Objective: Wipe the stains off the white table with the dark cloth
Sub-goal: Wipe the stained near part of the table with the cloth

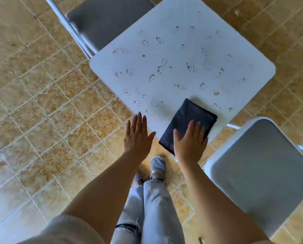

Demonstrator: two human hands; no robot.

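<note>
White and square with rounded corners, the table surface [208, 55] is speckled all over with brownish stains [157, 69]. A folded dark cloth [189, 118] lies at its near corner, partly overhanging the edge. The right hand [191, 141] lies flat, palm down, on the near end of the cloth, fingers [197, 128] stretched out and close together, gripping nothing. The left hand [137, 136] is spread flat by the near left edge of the surface, fingers straight, holding nothing. Two grey-seated chairs stand by: one [263, 171] to the right, another [103, 20] beyond the far left edge, both on a tan tiled floor [41, 103].
</note>
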